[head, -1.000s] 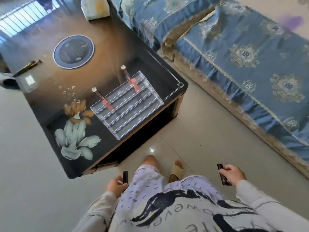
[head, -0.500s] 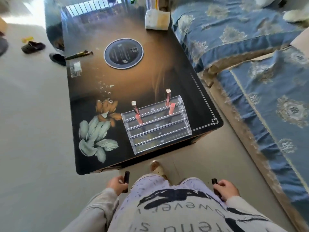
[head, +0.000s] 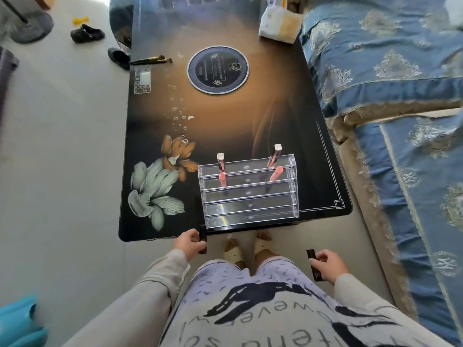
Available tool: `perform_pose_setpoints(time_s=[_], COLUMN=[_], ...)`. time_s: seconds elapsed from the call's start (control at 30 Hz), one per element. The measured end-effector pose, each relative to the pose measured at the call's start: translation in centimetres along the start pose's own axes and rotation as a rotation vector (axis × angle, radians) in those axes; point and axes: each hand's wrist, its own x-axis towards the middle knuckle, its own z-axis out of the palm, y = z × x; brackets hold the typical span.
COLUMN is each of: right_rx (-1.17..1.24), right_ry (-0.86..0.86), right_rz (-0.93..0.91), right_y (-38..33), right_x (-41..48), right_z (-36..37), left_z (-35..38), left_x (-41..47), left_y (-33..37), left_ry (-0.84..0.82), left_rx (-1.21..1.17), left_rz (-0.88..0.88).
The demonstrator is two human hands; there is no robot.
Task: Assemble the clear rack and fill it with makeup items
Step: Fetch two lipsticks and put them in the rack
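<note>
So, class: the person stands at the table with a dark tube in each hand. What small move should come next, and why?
Probably reach the left hand forward and stand its dark tube in an unfilled row of the clear rack. That hand is already at the table edge beside the rack, and only the two back rows hold pink tubes; the front rows look unfilled.

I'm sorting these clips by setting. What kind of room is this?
Most likely a home living room: a glossy painted coffee table, a sofa under a blue patterned cover, and slippers left on the tiled floor.
</note>
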Motion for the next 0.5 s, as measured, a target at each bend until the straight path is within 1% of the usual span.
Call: perform_pose_setpoints(time_s=[0.2,0.3,0.37,0.5], right_rx=[0.016,0.087,0.118,0.199], right_ry=[-0.020,-0.019,0.017,0.119], right_rz=[-0.127,-0.201,-0.257,-0.367], right_y=[-4.9,-7.8,-9.5,-11.9], right_x=[1.9,2.4,2.6,2.5], right_z=[-2.0,-2.7,-2.9,-2.7], left_z=[0.4,0.4,0.5,1.0], left_x=[-0.5,-0.4,-0.2,0.6], left_y=[2.8,4.4,5.2,6.7], left_ry=[0.150,0.193,0.228,0.310], left_rx=[-0.194,-0.285,-0.286,-0.212], left_rz=[0.026,0.038,0.074,0.168])
